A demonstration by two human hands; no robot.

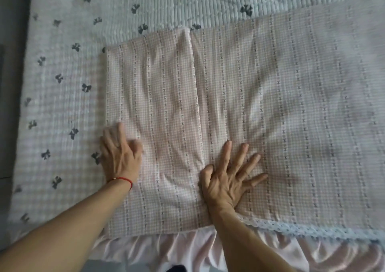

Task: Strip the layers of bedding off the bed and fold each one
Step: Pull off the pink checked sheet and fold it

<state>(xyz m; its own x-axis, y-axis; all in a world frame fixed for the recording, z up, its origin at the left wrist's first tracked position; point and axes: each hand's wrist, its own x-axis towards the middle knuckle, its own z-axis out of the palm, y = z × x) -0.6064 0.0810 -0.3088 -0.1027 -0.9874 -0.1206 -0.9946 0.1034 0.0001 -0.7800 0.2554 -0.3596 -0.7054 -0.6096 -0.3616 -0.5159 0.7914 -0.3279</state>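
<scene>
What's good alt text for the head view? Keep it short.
Two bare hands, left hand and right hand, press flat on a partly folded pink checked sheet spread over a white quilt with dark bows. A red string bracelet circles the left wrist; a pink bed skirt shows below.

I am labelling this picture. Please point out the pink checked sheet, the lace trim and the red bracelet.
pink checked sheet (260,96): head view, flat middle.
lace trim (312,229): head view, near edge.
red bracelet (123,179): head view, left wrist.

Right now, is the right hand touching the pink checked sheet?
Touching. The head view shows the right hand pressed flat, fingers spread, on the pink checked sheet, no gap beneath the palm.
</scene>
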